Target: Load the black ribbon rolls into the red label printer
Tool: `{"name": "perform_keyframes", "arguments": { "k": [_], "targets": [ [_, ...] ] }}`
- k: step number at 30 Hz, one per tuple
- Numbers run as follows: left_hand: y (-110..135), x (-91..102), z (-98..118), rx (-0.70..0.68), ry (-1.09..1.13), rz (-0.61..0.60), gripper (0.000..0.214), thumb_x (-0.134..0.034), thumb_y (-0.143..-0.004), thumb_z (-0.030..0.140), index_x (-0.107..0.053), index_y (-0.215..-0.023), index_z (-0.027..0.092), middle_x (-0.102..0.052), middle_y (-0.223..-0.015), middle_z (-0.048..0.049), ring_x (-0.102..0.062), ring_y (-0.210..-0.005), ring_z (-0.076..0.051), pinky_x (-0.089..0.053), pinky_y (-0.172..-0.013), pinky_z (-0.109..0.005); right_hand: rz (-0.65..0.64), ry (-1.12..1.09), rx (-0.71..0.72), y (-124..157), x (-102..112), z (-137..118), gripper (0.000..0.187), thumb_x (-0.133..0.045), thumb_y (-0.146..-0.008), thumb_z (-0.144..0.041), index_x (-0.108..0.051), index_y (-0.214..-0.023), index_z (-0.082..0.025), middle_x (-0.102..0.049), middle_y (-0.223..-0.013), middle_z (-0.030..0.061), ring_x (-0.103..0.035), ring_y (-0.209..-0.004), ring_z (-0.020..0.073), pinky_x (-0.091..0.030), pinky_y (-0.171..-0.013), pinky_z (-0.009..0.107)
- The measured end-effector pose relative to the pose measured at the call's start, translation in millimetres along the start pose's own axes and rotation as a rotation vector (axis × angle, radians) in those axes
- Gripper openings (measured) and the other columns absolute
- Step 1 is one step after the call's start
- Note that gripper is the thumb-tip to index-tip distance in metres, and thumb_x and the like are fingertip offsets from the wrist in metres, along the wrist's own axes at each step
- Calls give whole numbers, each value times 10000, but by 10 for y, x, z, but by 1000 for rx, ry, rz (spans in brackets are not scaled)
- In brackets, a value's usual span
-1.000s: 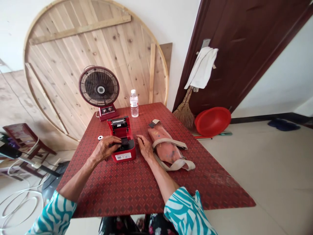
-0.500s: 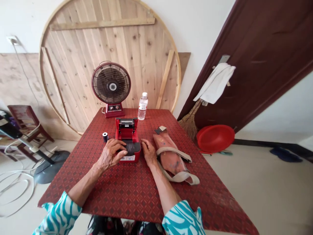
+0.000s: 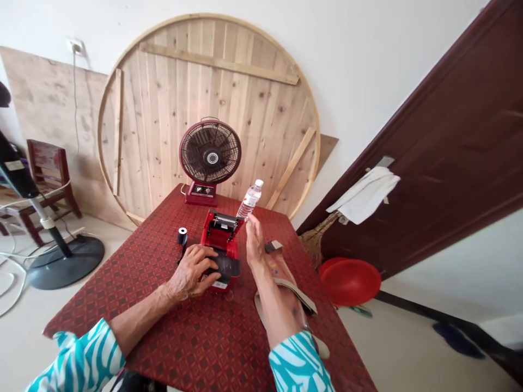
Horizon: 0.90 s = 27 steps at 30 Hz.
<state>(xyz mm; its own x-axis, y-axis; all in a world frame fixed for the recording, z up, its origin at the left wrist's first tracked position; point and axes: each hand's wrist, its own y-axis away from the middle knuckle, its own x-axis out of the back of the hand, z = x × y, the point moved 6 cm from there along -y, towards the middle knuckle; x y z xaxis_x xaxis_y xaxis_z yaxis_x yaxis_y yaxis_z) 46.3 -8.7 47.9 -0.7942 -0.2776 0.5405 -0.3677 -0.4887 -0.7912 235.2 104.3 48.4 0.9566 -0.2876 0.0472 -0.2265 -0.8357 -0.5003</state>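
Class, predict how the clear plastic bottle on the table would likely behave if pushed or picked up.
The bottle would probably tip if pushed near its cap, being tall and narrow. Once down, it might roll, since its sides are rounded. Its clear, ridged plastic may flex when squeezed.

The printer (image 3: 219, 237) has a shell of smooth red plastic with a slight gloss; the roller (image 3: 226, 220) in its lid has a bright metallic sheen, and the black piece (image 3: 225, 265) across its front looks smooth and dull. Beneath the printer, the counter (image 3: 196, 340) has a smooth patterned surface, whether cloth or plastic is unclear. Behind the printer are a bottle (image 3: 250, 200) of clear, glossy plastic, a fan (image 3: 210, 155) with a thin wire grille and shiny maroon base, and a board (image 3: 204, 98) of bare, matt, knotty wood. Right of the printer, the bag (image 3: 280, 265) has matt cloth straps; farther right are a soft cloth towel (image 3: 364, 196), a rough straw broom (image 3: 316, 240) and a glossy plastic basin (image 3: 353, 283).
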Motion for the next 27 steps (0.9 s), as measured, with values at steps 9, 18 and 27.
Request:
{"name": "perform_keyframes", "arguments": {
  "k": [9, 18, 27],
  "targets": [
    [57, 8, -7, 27, -54, 50, 106, -628, -831, 297, -619, -888, 208, -591, -1210, -101, -460, -1240, -278, -406, -993, -472, -8, 47, 49, 500, 118, -198, 409, -373, -947, -444, -561, -1201, -183, -669, -1090, 84, -623, -1014, 196, -436, -962, 398],
    [99, -21, -161, 171, -97, 43, 593, -628, -805, 465, -421, -1289, 194, -455, -1372, -176, -413, -1298, -325, -358, -1037, -515, -21, 153, 157, 937, 132, -163, 383, -337, -966, -397, -550, -1216, -200, -653, -1145, 81, -584, -1111, 196, -439, -990, 390],
    [108, -76, -230, 213, -113, -52, 692, -612, -815, 465, -326, -1382, 190, -509, -1321, -153, -423, -1288, -316, -339, -1067, -498, -26, 246, 255, 982, 91, -149, 391, -291, -977, -360, -530, -1245, -205, -654, -1142, 85, -586, -1118, 203, -439, -1000, 408]
  ]
}}
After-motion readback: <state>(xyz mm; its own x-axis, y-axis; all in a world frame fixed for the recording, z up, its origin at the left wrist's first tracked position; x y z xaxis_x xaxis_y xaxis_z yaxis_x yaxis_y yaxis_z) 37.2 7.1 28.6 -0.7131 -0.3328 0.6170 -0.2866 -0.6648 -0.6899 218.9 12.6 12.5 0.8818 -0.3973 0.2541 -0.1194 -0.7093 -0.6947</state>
